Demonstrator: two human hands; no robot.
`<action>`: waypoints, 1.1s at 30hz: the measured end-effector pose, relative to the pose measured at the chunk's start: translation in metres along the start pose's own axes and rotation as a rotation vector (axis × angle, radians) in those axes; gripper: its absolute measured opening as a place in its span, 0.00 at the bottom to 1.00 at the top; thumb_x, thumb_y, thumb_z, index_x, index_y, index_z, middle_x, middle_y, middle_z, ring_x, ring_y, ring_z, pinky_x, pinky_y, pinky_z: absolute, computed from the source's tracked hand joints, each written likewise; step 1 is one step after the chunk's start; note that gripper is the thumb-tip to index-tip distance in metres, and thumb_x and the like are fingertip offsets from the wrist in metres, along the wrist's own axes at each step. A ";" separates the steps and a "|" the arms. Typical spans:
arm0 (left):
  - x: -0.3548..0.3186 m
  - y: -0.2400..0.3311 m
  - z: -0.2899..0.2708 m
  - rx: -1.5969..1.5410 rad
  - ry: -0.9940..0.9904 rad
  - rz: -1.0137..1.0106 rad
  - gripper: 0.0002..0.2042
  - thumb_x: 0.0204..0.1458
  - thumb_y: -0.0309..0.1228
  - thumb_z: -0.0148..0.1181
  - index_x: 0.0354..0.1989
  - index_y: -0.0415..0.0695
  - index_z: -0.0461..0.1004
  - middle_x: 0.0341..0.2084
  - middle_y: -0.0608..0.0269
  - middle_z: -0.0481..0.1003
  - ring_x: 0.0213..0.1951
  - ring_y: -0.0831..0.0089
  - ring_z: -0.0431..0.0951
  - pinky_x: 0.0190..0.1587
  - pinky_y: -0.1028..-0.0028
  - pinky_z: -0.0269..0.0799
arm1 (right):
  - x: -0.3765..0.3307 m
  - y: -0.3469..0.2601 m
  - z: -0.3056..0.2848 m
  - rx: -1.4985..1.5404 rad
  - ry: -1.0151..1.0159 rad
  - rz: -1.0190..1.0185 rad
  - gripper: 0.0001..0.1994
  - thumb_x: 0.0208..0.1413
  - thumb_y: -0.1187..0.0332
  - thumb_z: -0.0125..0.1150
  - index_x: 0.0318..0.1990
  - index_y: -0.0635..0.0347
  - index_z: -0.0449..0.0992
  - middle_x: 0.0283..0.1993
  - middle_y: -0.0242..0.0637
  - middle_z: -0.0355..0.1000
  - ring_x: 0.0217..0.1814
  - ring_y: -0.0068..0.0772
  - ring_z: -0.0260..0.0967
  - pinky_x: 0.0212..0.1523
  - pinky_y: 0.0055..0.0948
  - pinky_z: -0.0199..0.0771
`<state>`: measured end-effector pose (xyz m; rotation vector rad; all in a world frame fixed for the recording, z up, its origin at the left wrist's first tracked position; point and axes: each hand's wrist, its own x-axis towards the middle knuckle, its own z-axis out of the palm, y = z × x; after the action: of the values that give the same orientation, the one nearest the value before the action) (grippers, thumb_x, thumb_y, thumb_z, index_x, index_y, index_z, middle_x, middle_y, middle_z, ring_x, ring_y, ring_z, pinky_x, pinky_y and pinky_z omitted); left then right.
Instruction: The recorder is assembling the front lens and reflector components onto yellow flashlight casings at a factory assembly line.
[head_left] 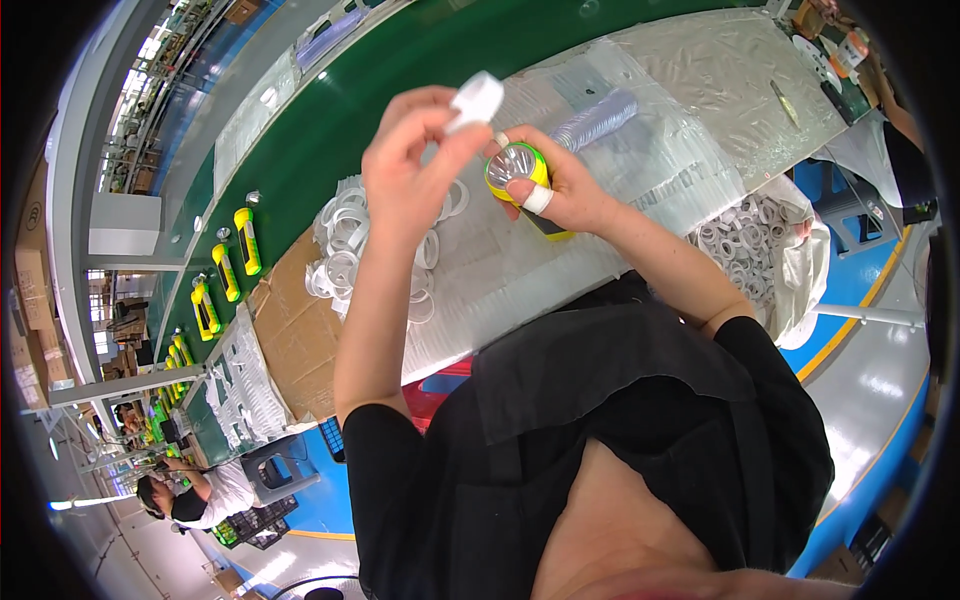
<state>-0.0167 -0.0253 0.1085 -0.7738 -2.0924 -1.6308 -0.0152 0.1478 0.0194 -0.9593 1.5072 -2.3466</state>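
Note:
Between the thumb and fingers of my left hand (415,160) is a white plastic ring (477,100), raised just above and left of a flashlight. My right hand (570,190) is wrapped round this yellow-green and black flashlight (516,168), its shiny reflector facing up. A white band (538,199) circles my right thumb. Below my left forearm lies a pile of loose white rings (345,235), partly hidden by the arm. Behind my right hand, a stack of clear round discs (597,118) rests on the plastic-covered table (480,290).
Several flashlights (246,242) stand along the green conveyor belt (285,175) at the left. At the right hangs a white sack (805,265) of rings. A flat piece of cardboard (295,330) lies at the table's left. Another person (205,495) works at lower left.

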 end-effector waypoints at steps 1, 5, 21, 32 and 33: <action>-0.011 0.003 -0.003 0.077 -0.054 0.016 0.09 0.43 0.22 0.70 0.34 0.39 0.79 0.41 0.59 0.74 0.34 0.75 0.74 0.36 0.77 0.71 | -0.001 -0.001 0.000 0.004 0.005 0.009 0.19 0.58 0.66 0.61 0.55 0.57 0.64 0.41 0.33 0.69 0.33 0.21 0.69 0.32 0.23 0.74; -0.036 0.007 -0.001 0.312 -0.100 0.027 0.18 0.36 0.30 0.76 0.40 0.45 0.82 0.39 0.61 0.71 0.41 0.70 0.72 0.41 0.72 0.71 | 0.002 -0.002 0.002 -0.011 -0.007 0.006 0.19 0.61 0.64 0.58 0.56 0.58 0.63 0.41 0.34 0.69 0.31 0.21 0.69 0.33 0.23 0.73; -0.027 0.019 0.030 0.423 -0.262 0.069 0.22 0.38 0.35 0.75 0.42 0.45 0.75 0.41 0.57 0.74 0.42 0.61 0.76 0.40 0.67 0.73 | 0.023 -0.111 -0.054 -0.918 -0.367 -0.128 0.21 0.44 0.71 0.71 0.47 0.60 0.73 0.48 0.38 0.73 0.51 0.38 0.72 0.49 0.33 0.72; -0.026 0.010 0.052 0.216 -0.247 -0.067 0.18 0.42 0.28 0.74 0.39 0.42 0.71 0.37 0.62 0.79 0.37 0.71 0.79 0.42 0.72 0.75 | 0.049 -0.146 -0.032 -1.244 -0.699 0.065 0.12 0.38 0.75 0.64 0.31 0.63 0.69 0.30 0.38 0.67 0.31 0.38 0.66 0.31 0.34 0.66; -0.026 0.009 0.053 0.211 -0.246 -0.064 0.18 0.42 0.28 0.74 0.39 0.42 0.71 0.37 0.62 0.79 0.37 0.71 0.79 0.42 0.72 0.75 | 0.049 -0.146 -0.032 -1.249 -0.698 0.069 0.12 0.38 0.75 0.64 0.31 0.63 0.69 0.30 0.38 0.67 0.31 0.38 0.66 0.31 0.34 0.66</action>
<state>0.0113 0.0221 0.0858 -0.8816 -2.4353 -1.3739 -0.0465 0.2153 0.1575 -1.6097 2.4496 -0.5986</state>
